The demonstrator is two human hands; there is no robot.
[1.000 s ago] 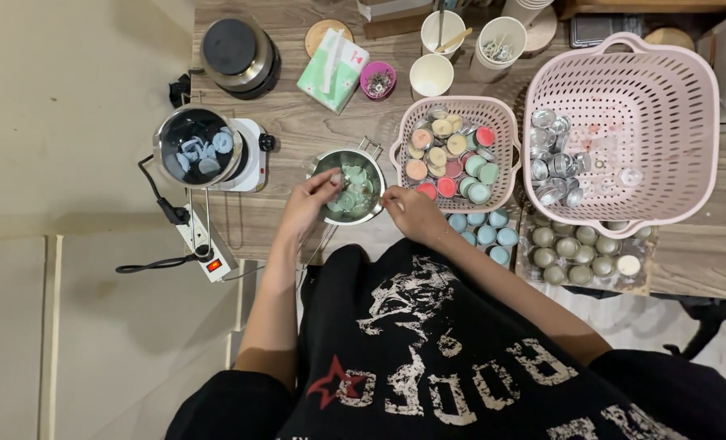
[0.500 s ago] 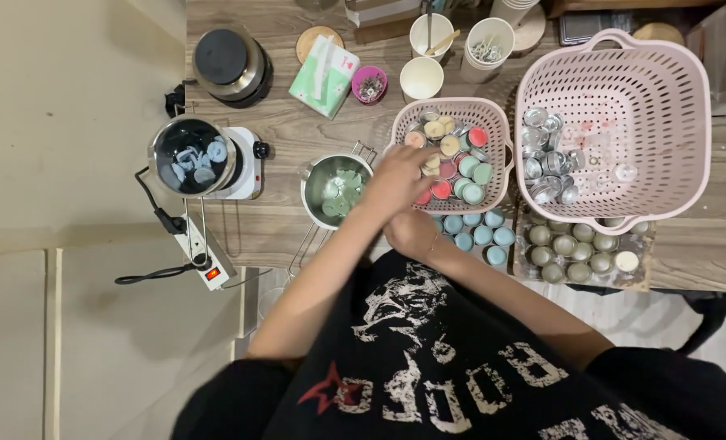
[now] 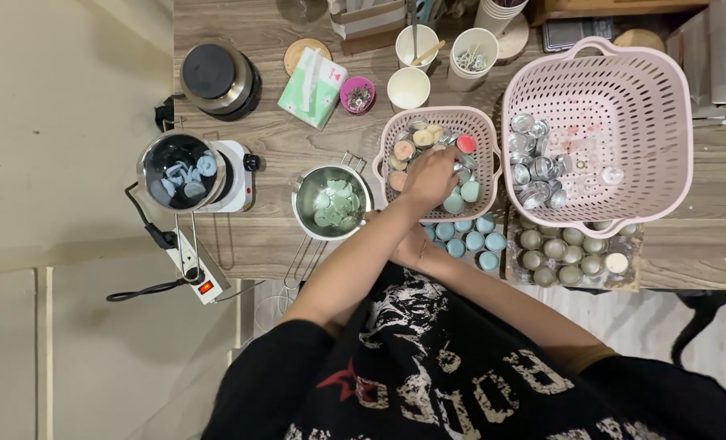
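My left hand [image 3: 430, 176] reaches across my body into a small pink basket [image 3: 487, 129] of coloured tealight candles, fingers curled down over them; whether it grips one is hidden. My right hand [image 3: 412, 244] lies at the table's front edge under my left forearm, mostly covered, beside a group of blue tealights [image 3: 473, 238]. Left of the basket stands a steel pot [image 3: 302, 195] holding pale green wax pieces.
A large pink basket [image 3: 673, 122] with empty metal cups [image 3: 534, 171] stands at right, above a tray of pale tealights [image 3: 571, 253]. At left are a hot plate with a pot of blue wax [image 3: 182, 171], a power strip [image 3: 196, 269], a black-lidded pot [image 3: 216, 77]. Paper cups [image 3: 409, 88] stand behind.
My left hand left the steel pot and crossed right into the small pink basket. My right hand drew back to the table edge under the left forearm.
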